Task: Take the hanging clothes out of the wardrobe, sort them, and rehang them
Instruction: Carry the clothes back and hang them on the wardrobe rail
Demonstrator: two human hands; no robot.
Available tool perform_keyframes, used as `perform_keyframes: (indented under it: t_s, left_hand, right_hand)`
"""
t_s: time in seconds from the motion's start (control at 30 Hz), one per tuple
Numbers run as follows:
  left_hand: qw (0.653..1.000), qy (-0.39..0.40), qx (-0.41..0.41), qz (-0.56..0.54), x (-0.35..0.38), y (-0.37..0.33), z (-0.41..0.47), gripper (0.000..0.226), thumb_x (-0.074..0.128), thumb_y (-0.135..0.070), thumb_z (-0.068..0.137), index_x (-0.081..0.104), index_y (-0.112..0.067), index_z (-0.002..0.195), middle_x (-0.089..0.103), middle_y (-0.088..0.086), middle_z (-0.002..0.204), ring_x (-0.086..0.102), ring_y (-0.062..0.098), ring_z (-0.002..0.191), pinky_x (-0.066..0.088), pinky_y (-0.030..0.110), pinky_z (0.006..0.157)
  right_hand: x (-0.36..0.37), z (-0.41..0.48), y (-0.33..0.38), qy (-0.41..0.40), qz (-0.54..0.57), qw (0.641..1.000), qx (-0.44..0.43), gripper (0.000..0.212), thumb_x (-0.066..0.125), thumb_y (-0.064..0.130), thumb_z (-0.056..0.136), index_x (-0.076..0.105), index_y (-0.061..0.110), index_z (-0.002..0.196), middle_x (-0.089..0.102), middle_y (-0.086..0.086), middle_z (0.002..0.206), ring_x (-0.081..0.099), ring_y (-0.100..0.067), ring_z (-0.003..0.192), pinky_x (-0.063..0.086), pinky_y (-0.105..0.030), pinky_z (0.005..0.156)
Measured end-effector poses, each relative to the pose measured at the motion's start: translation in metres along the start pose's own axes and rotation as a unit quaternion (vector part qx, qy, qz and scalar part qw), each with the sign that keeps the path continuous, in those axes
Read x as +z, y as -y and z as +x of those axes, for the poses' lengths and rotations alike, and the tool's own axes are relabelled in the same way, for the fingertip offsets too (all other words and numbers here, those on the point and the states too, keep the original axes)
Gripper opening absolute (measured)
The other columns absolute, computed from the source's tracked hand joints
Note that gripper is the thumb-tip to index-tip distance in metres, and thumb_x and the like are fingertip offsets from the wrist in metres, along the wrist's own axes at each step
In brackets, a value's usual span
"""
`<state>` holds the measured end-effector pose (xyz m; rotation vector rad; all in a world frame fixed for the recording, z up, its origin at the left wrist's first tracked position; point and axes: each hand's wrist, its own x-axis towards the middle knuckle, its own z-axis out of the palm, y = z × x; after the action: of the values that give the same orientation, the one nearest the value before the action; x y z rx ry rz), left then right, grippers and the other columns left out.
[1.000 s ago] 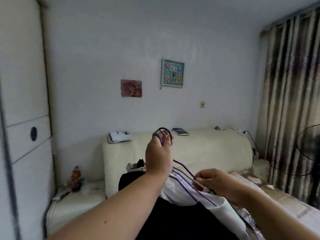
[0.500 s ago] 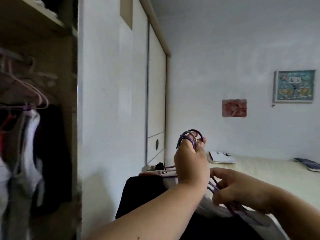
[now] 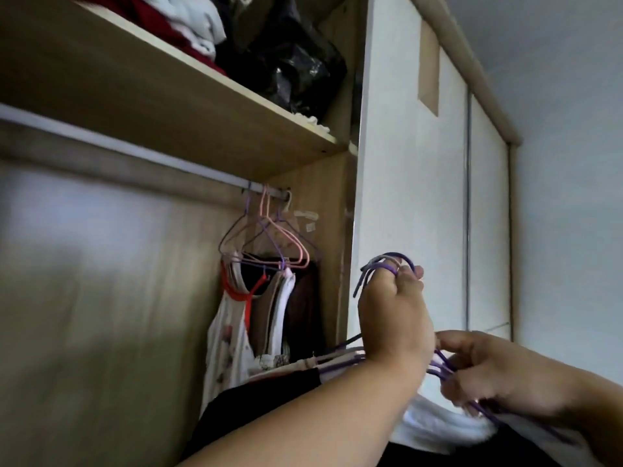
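Clothes (image 3: 438, 429): my left hand (image 3: 394, 318) curls fingers (image 3: 414, 273) round the hooks (image 3: 391, 261), ready for the rail (image 3: 266, 193). My right hand (image 3: 499, 375) seemingly pinches the wires (image 3: 441, 367) steady.

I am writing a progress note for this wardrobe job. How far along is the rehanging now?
Done: several garments hang on hangers at the right end of the rail. In hand: the left hand grips a bundle of hanger hooks; the right hand holds the hanger wires, with white and black clothes on them. Left: this bundle is not yet hooked on the rail.
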<state>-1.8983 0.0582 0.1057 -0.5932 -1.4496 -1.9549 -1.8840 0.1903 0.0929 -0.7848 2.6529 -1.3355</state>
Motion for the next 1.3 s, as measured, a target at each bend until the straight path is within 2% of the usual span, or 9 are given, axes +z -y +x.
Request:
perform_keyframes:
  t_s: [0.27,0.43,0.53,0.63,0.77,0.83,0.9,1.07,1.3]
  left_hand:
    - [1.0,-0.019,-0.008,0.003,-0.076,-0.016,0.11,0.024,0.04,-0.02,0.099,0.064,-0.015,0.094,0.071,-0.008,0.087,0.066,-0.003,0.066,0.045,0.008,0.051]
    - [1.0,-0.028,0.009,0.009,-0.122,-0.031,0.2,0.023,0.042,-0.018,0.098,0.063,-0.013,0.089,0.07,-0.006,0.084,0.063,0.003,0.067,0.047,0.018,0.056]
    - [0.999,-0.022,0.03,0.03,-0.148,-0.035,0.256,0.018,0.046,-0.016,0.097,0.063,-0.012,0.094,0.068,-0.008,0.081,0.061,0.004,0.067,0.047,0.028,0.067]
    - [0.997,0.003,0.048,0.053,-0.173,-0.039,0.306,0.017,0.045,-0.008,0.098,0.056,-0.011,0.11,0.066,-0.006,0.086,0.061,0.004,0.07,0.047,0.026,0.059]
    - [0.986,0.04,0.04,0.156,-0.201,-0.046,0.357,0.024,0.05,-0.006,0.095,0.057,-0.002,0.118,0.065,0.007,0.092,0.063,0.015,0.075,0.054,0.037,0.069]
    - [0.92,0.017,0.098,0.378,-0.216,-0.051,0.382,0.02,0.06,-0.019,0.091,0.067,-0.002,0.101,0.068,0.013,0.088,0.065,0.026,0.08,0.052,0.034,0.07]
    - [0.804,-0.008,0.144,0.577,-0.228,-0.055,0.399,0.03,0.064,-0.035,0.087,0.068,-0.005,0.085,0.069,0.015,0.087,0.065,0.029,0.084,0.044,0.03,0.066]
    - [0.662,-0.056,0.187,0.724,-0.252,-0.051,0.419,0.042,0.069,-0.056,0.074,0.064,-0.017,0.088,0.068,0.009,0.097,0.061,0.028,0.091,0.041,0.028,0.067]
    - [0.603,-0.084,0.203,0.767,-0.266,-0.027,0.434,0.074,0.07,-0.065,0.066,0.048,-0.021,0.121,0.054,0.005,0.124,0.052,0.027,0.117,0.036,0.038,0.092]
  right_hand:
    - [0.014,0.11,0.067,0.023,-0.056,0.996,-0.067,0.027,0.065,0.009,0.076,0.068,0.023,0.1,0.065,-0.002,0.07,0.055,-0.009,0.057,0.042,-0.016,0.053]
    - [0.024,0.199,0.117,-0.047,-0.061,0.989,-0.128,0.042,0.067,-0.002,0.072,0.063,0.015,0.11,0.07,-0.018,0.1,0.064,-0.03,0.082,0.053,-0.039,0.08]
    - [0.034,0.251,0.146,-0.077,-0.003,0.985,-0.152,0.043,0.063,-0.012,0.072,0.061,0.008,0.11,0.066,-0.025,0.091,0.058,-0.027,0.068,0.05,-0.029,0.057]
    - [0.039,0.303,0.171,-0.097,0.058,0.978,-0.175,0.029,0.058,-0.017,0.074,0.06,0.01,0.085,0.058,-0.016,0.061,0.049,-0.016,0.037,0.04,-0.016,0.036]
    - [0.039,0.366,0.189,-0.135,0.093,0.968,-0.189,0.028,0.059,-0.016,0.072,0.061,0.012,0.074,0.058,-0.012,0.061,0.052,-0.016,0.041,0.045,-0.023,0.042]
    - [0.039,0.396,0.195,-0.143,0.108,0.965,-0.191,0.029,0.059,-0.016,0.069,0.062,0.012,0.072,0.057,-0.009,0.052,0.05,-0.017,0.038,0.044,-0.023,0.04]
    - [0.039,0.42,0.199,-0.152,0.125,0.963,-0.184,0.029,0.058,-0.017,0.068,0.059,0.012,0.068,0.052,-0.004,0.039,0.047,-0.015,0.03,0.04,-0.019,0.035]
    - [0.042,0.462,0.201,-0.163,0.137,0.965,-0.154,0.029,0.06,-0.014,0.07,0.057,0.013,0.079,0.054,-0.012,0.059,0.046,-0.013,0.027,0.041,-0.021,0.035]
    - [0.046,0.484,0.198,-0.155,0.069,0.978,-0.122,0.058,0.061,-0.011,0.071,0.054,0.012,0.125,0.059,-0.013,0.071,0.054,-0.02,0.04,0.049,-0.028,0.045]
